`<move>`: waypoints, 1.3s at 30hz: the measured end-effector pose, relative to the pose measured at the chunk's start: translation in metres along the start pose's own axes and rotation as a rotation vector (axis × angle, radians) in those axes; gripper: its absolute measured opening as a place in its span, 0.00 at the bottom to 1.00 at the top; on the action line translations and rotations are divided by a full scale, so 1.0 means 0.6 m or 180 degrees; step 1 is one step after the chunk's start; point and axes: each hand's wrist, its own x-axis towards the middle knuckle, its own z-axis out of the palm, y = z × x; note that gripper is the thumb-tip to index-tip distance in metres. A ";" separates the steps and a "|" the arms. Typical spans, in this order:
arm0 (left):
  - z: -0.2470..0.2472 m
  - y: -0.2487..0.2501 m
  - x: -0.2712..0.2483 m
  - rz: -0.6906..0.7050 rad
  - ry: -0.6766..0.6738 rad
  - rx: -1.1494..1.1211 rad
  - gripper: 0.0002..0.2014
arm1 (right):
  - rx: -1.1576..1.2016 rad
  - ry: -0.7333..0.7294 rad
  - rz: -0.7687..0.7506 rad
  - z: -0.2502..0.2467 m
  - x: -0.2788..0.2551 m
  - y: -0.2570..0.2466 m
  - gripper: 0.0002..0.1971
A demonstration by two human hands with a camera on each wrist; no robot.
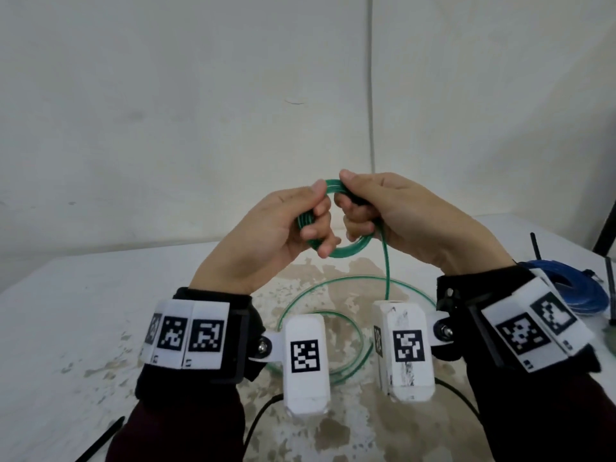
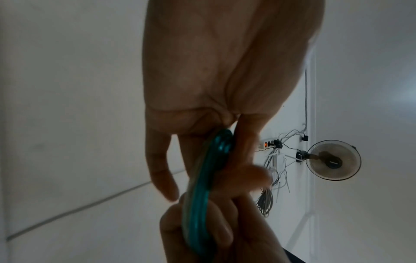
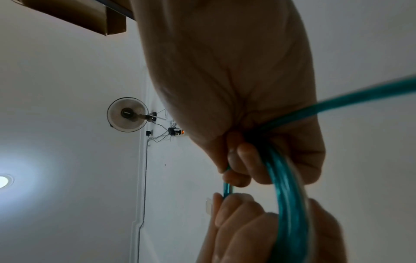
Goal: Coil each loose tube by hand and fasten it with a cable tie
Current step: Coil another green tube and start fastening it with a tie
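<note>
Hands raised above the table [image 1: 83, 295], both closed round one small coil of green tube [image 1: 336, 253]. Left hand [image 1: 266, 235] grips the coil's left side, thumb on top, fingers curled through the loop; likely the anchor that keeps the finished turns stacked. Right hand [image 1: 393, 215] pinches the top right of the coil, where the free length leaves it and drops to the table. That slack lies in wide loose loops [image 1: 320, 291] under the wrists, not yet wound; judged roughly partway through this tube. Holding it high probably lets the tail hang clear and feed without kinking. Blue tube bundle [image 1: 580, 295] sits at the right edge. Black cable tie [image 1: 100, 438] lies near left, untouched.
</note>
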 end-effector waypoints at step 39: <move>0.011 -0.002 0.012 0.0628 0.0507 -0.0753 0.17 | 0.0652 0.0258 -0.0310 0.004 0.003 -0.006 0.19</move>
